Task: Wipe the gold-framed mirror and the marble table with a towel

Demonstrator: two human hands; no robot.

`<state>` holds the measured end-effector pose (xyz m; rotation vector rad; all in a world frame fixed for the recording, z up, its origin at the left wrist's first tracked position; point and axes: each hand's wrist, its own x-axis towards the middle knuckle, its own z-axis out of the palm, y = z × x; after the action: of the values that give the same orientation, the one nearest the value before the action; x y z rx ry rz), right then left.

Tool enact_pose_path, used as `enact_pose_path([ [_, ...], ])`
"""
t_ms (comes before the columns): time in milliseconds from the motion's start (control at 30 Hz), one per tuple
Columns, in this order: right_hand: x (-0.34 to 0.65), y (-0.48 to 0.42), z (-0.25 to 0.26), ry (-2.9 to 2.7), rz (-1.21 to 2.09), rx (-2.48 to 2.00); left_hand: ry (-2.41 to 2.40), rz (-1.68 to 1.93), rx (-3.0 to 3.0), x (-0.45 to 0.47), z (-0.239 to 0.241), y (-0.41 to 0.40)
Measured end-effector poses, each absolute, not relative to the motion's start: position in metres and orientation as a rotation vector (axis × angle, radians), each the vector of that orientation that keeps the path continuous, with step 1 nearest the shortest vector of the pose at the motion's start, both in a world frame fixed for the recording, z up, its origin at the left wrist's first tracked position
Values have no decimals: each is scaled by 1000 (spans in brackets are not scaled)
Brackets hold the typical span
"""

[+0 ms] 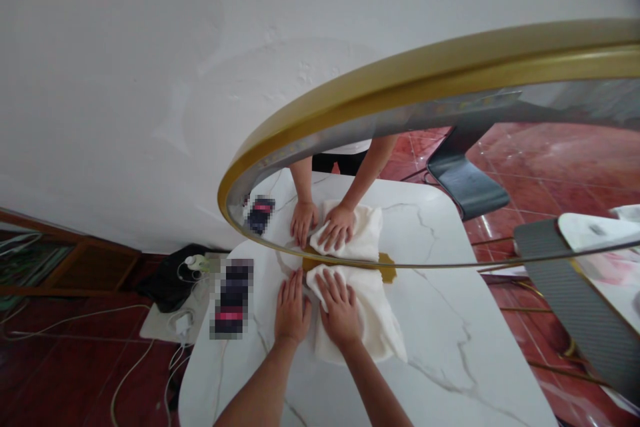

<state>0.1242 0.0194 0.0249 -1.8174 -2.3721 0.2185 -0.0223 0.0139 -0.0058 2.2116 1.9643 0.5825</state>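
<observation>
A white cloth [373,337], folded and a little rumpled, lies on the marble-patterned white table [440,340]. My right hand [341,310] rests flat on it, fingers spread over its upper left part. Just left of the cloth, my left hand [291,310] lies on the tabletop with its fingers stretched forward and nothing in it. Both sets of fingertips are close to the gold base [387,273] of a round mirror [410,207] with a thick gold frame. Its glass reflects both hands and the cloth.
A dark, pixelated device [233,300] lies at the table's left edge. Below it, white cables and a charger [183,323] sit on a pale surface beside a black bag [167,277]. A grey chair [575,307] stands at right; the wall [125,113] is behind.
</observation>
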Motion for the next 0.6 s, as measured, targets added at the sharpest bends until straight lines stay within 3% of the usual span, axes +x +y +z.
enact_pose_path([
  [600, 117, 17, 22, -2216, 217, -1919, 1948, 615, 2188, -23, -7, 14],
])
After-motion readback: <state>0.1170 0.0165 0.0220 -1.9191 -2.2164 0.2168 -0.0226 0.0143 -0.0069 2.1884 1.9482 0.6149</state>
